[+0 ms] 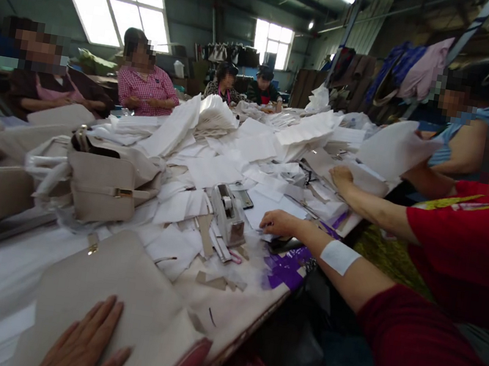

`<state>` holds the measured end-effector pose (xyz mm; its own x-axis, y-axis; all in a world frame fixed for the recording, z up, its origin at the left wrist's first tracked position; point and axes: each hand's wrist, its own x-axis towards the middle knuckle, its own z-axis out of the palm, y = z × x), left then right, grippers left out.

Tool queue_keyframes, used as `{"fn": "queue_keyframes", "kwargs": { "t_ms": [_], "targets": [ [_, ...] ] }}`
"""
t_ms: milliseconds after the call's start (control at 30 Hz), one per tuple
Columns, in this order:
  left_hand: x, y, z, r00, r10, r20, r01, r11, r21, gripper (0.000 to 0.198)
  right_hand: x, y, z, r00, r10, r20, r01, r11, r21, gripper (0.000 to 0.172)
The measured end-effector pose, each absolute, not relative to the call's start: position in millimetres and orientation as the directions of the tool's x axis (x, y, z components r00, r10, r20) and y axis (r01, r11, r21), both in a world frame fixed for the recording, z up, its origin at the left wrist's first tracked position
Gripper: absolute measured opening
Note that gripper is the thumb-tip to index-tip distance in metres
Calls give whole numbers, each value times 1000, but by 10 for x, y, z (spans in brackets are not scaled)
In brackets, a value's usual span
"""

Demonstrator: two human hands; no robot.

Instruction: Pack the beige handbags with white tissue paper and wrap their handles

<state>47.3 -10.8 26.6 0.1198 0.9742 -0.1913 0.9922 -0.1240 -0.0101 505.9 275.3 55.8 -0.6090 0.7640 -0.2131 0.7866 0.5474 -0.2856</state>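
- Plainly, the left hand (pixel 83 340) lies open, palm down, on the beige bag (pixel 122 278), gripping nothing.
- The beige bag rests at the table (pixel 243 306) edge.
- Fingers curl on the right hand (pixel 282 223), near the tape dispenser (pixel 232 227); any hold, I cannot tell.

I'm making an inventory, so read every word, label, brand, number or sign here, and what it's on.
None can be read.
The beige bag under the left hand, the upright handbag and tape dispenser show no legible lettering.
Pale marks on the purple material are too blurred to make out.
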Motion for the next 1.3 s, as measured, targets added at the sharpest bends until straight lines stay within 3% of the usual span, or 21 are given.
{"fn": "queue_keyframes", "kwargs": {
  "t_ms": [133, 533, 1067, 1300],
  "targets": [
    [508, -110, 311, 119, 975, -189, 993, -117, 22, 74, 5095, 2793, 495, -567, 794, -218, 810, 490, -323, 22],
    [565, -117, 389, 101, 973, -206, 995, -95, 38, 74, 5195, 2822, 498, -516, 823, -238, 824, 402, -400, 30],
    [565, -97, 390, 75, 962, -264, 996, -86, -29, 77, 5195, 2856, 504, -539, 804, -252, 819, 429, -382, 32],
    [559, -96, 391, 90, 967, -238, 996, -91, 7, 78, 5157, 2821, 534, -513, 822, -246, 842, 426, -332, 29]
  ]
}}
